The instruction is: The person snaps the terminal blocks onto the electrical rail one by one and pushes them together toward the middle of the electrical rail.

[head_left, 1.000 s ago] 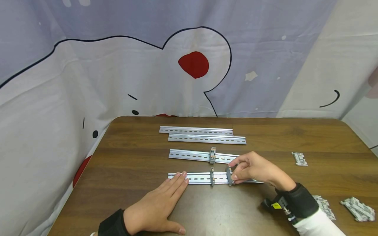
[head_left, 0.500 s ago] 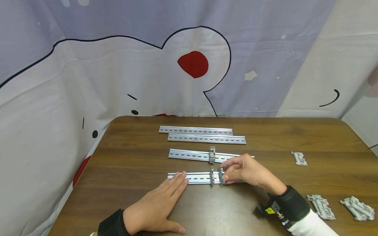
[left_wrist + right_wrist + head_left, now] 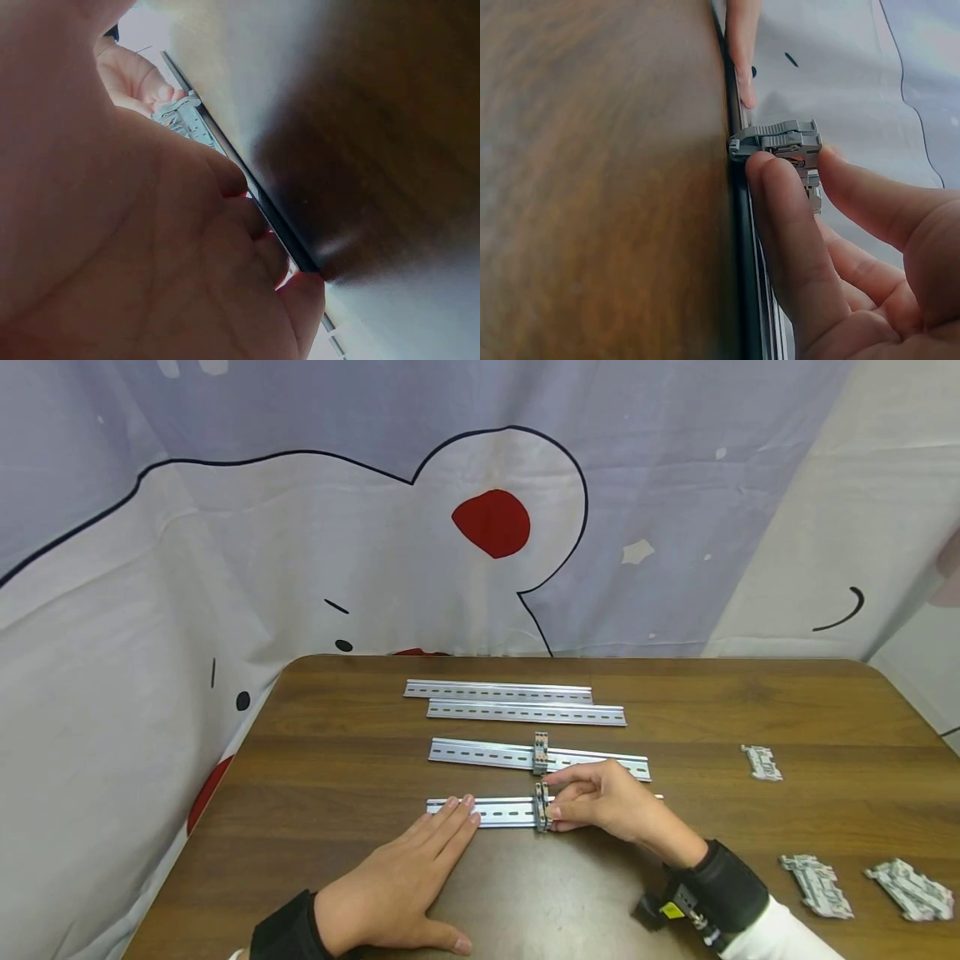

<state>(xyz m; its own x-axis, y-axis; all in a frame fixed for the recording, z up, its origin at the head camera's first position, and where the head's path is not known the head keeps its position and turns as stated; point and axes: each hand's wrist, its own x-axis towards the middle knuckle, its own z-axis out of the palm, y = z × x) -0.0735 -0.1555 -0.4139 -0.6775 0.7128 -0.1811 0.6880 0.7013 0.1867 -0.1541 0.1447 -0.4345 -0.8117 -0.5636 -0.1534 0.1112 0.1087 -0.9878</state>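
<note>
In the head view, my left hand [image 3: 405, 885] lies with straight fingers across the left end of the nearest slotted metal DIN rail [image 3: 507, 814]. My right hand [image 3: 611, 802] pinches a thin grey DIN rail terminal block [image 3: 547, 807] between thumb and fingers. That block sits on the rail right beside another grey one [image 3: 537, 807]. From the right wrist, the two blocks [image 3: 787, 139] stand side by side on the rail, seemingly touching, with my thumb and fingertips at their near side. My palm hides much of the rail [image 3: 232, 154] in the left wrist view.
Behind lies a second rail [image 3: 480, 754] with a small group of terminal blocks [image 3: 540, 753] on it. Two bare rails [image 3: 498, 693] lie farther back. Piles of grey blocks [image 3: 817, 887] rest at the right, with a smaller pile [image 3: 762, 763] farther back. A printed curtain [image 3: 337, 543] hangs behind the table.
My right hand has slid the terminal block left along the rail, closing the gap to the other block. My left hand has stayed in place.
</note>
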